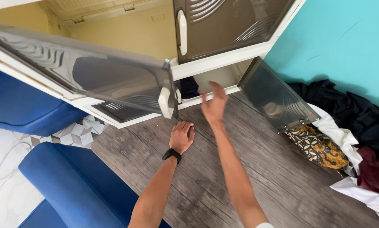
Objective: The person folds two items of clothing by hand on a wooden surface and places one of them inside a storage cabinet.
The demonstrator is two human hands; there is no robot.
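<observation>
Left hand (182,137) on floor (257,185); right hand (214,105) open, near cabinet (223,76).

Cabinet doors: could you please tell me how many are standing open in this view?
2: the left door swung wide above the left hand, and the right door beside the clothes pile. The upper door looks shut.

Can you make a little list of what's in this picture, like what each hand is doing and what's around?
place: wood-look floor by a grey cupboard
left hand: flat on the floor, with a black watch
right hand: open, raised toward the low compartment
doors: left door and low right door open
inside: something dark, too dim to tell
right side: clothes pile against a teal wall
left side: blue seat
</observation>
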